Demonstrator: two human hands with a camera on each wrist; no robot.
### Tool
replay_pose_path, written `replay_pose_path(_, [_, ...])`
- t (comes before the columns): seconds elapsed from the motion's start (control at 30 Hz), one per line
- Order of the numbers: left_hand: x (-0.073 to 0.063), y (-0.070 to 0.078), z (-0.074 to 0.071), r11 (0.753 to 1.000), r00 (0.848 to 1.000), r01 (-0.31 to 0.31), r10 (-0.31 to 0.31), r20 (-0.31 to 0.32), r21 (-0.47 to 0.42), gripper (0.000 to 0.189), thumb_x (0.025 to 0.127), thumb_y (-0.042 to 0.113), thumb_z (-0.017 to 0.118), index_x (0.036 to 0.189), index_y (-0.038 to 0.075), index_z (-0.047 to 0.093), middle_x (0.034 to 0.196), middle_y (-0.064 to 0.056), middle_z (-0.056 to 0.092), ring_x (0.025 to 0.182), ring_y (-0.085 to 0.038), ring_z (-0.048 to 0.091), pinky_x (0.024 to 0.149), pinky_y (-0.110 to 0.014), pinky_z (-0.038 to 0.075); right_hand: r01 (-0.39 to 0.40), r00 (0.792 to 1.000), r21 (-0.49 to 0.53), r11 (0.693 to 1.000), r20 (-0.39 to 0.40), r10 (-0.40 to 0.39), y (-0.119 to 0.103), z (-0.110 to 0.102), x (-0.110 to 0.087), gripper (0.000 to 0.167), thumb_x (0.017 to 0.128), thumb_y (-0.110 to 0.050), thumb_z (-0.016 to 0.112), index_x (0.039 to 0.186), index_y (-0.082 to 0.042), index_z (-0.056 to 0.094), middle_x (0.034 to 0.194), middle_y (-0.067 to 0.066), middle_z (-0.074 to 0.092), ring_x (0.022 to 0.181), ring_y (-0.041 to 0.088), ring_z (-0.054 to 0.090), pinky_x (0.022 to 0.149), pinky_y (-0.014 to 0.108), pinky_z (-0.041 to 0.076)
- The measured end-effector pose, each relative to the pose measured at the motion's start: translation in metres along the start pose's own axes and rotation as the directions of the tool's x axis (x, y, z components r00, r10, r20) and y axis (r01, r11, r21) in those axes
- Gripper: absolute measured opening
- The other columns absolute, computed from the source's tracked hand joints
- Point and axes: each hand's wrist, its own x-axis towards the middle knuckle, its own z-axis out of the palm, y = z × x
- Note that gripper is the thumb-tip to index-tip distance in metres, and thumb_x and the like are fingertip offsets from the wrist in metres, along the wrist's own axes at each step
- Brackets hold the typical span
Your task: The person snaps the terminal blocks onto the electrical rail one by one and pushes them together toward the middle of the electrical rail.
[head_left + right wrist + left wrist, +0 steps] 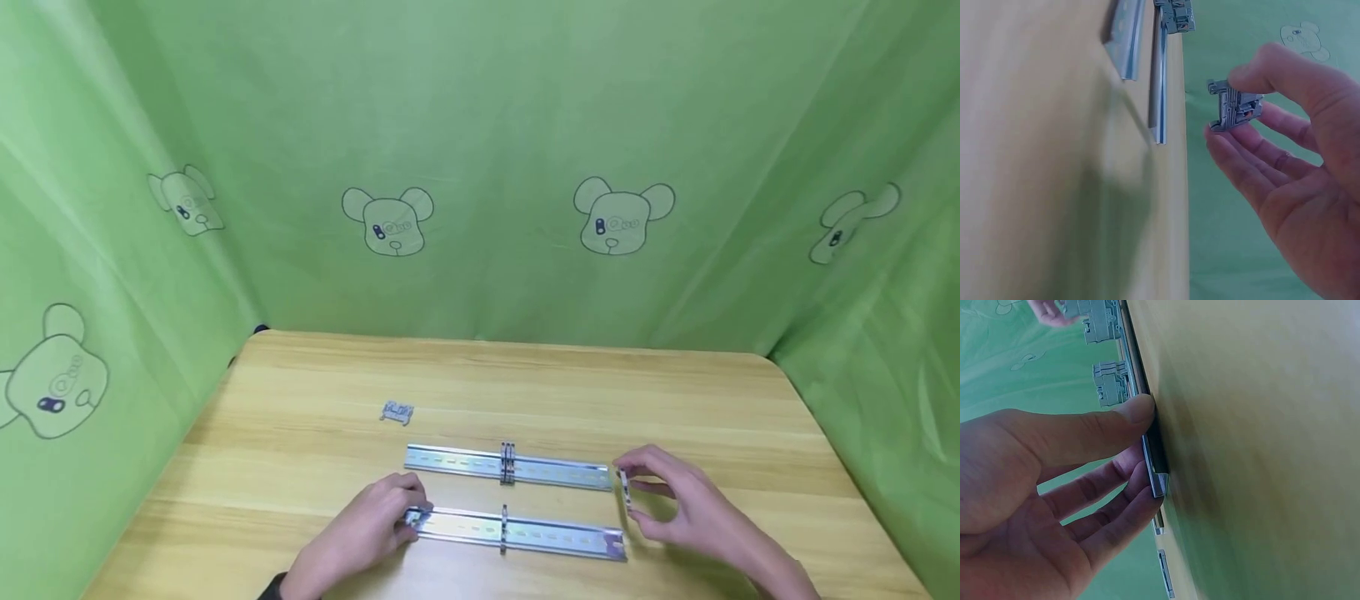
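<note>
Two slotted metal DIN rails lie side by side across the table. My left hand [372,518] grips the left end of the near rail [558,537], thumb on one edge and fingers on the other, as the left wrist view shows. One thin terminal block [504,529] stands on that rail near its middle. The far rail [461,461] carries a few terminal blocks [507,463] set close together. Just off the far rail's right end, my right hand [686,504] pinches a grey terminal block [1235,107] between thumb and fingers, held above the table.
Another grey terminal block [397,412] lies loose on the wooden table [600,392], behind the far rail's left end. Green cloth [487,275] with bear outlines hangs along the back and both sides of the table.
</note>
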Motion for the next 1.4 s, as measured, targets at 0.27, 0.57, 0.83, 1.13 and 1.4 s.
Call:
replay_pose_path(0.27, [0.001,0.001,-0.003,1.000,1.000,0.010,-0.010,-0.002,-0.009,0.028,0.075,0.002,0.087,0.102,0.007,0.079,0.100,0.002,0.068,0.091,-0.011,0.063,0.080,-0.026,0.058,0.000,0.999,-0.007,1.000,-0.034,0.000,-0.001,0.007,-0.021,0.068,0.060,0.015,0.088,0.120,-0.003,0.062,0.114,0.007,0.066,0.108,0.017,0.067,0.089,0.028,0.057])
replay_pose_path(0.57, [0.002,0.001,-0.004,1.000,1.000,0.014,-0.014,-0.005,-0.023,0.029,0.075,0.001,0.087,0.102,0.007,0.079,0.099,0.002,0.069,0.090,-0.013,0.064,0.080,-0.026,0.059,-0.056,0.998,-0.069,0.996,-0.025,0.054,-0.001,0.017,-0.036,0.064,0.061,0.005,0.092,0.117,-0.010,0.065,0.114,-0.002,0.069,0.106,0.012,0.068,0.094,0.015,0.051])
replay_pose_path(0.83, [0.000,0.000,-0.001,1.000,1.000,0.008,-0.008,-0.016,-0.012,0.029,0.074,0.002,0.088,0.101,0.006,0.078,0.099,0.002,0.069,0.092,-0.014,0.065,0.082,-0.029,0.059,-0.001,1.000,-0.002,1.000,-0.028,0.001,0.001,0.024,-0.044,0.063,0.063,0.008,0.090,0.118,-0.006,0.063,0.113,0.003,0.069,0.102,0.017,0.069,0.090,0.021,0.056])
replay_pose_path(1.13, [0.000,0.002,0.001,1.000,1.000,0.009,-0.009,-0.003,-0.016,0.028,0.074,0.003,0.088,0.101,0.007,0.079,0.099,0.003,0.068,0.091,-0.013,0.064,0.081,-0.028,0.059,-0.062,0.998,-0.013,0.998,-0.013,0.062,-0.005,0.026,-0.046,0.065,0.063,0.004,0.093,0.119,-0.009,0.063,0.114,0.002,0.068,0.104,0.017,0.069,0.090,0.023,0.056])
replay_pose_path(1.4, [0.000,0.002,0.001,1.000,1.000,0.013,-0.013,-0.006,-0.010,0.029,0.074,0.003,0.089,0.101,0.007,0.079,0.099,0.003,0.068,0.091,-0.013,0.064,0.081,-0.029,0.059,-0.024,0.999,-0.007,1.000,-0.021,0.024,-0.004,0.028,-0.045,0.065,0.062,0.008,0.092,0.118,-0.007,0.063,0.114,0.004,0.069,0.105,0.017,0.069,0.091,0.022,0.055])
